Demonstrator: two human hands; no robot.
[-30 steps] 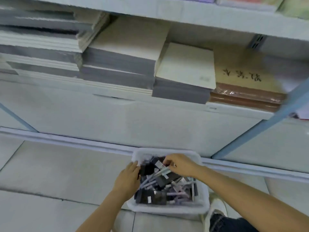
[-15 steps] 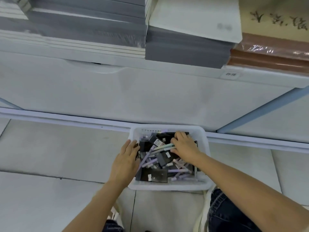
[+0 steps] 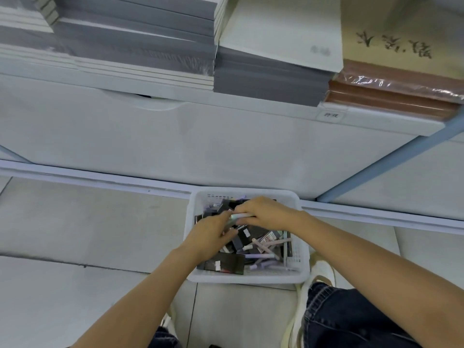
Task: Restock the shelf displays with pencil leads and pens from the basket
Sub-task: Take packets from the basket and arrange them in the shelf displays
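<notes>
— What is the person doing down there?

— Picking things out to put away, I think. The left hand point(image 3: 213, 234) is in the white basket point(image 3: 251, 278). Its fingers are bent and touch a bunch of pale pens point(image 3: 241, 216). It is too blurry to tell if they grip.

— And the other hand?

— The right hand point(image 3: 268, 213) is just beside it, with its fingers curled round the same pens. The two hands meet over the far end of the basket.

— What comes next?

— My guess is they need a good hold with one hand, then lift the bunch out and stand up. I can't see a pen display from here.

— What else is in the basket?

— Lots! Flat black packs point(image 3: 226, 264), likely the pencil leads, lie on the left side and in the middle. Loose pens point(image 3: 263, 247), purple and pink, lie all mixed up on the right side. It sits on the floor point(image 3: 88, 222), right by the shelf point(image 3: 226, 96).

— What's on the shelf?

— Grey stacks point(image 3: 138, 46) of paper, and a brown stack point(image 3: 389, 94) in shiny wrap.
</notes>
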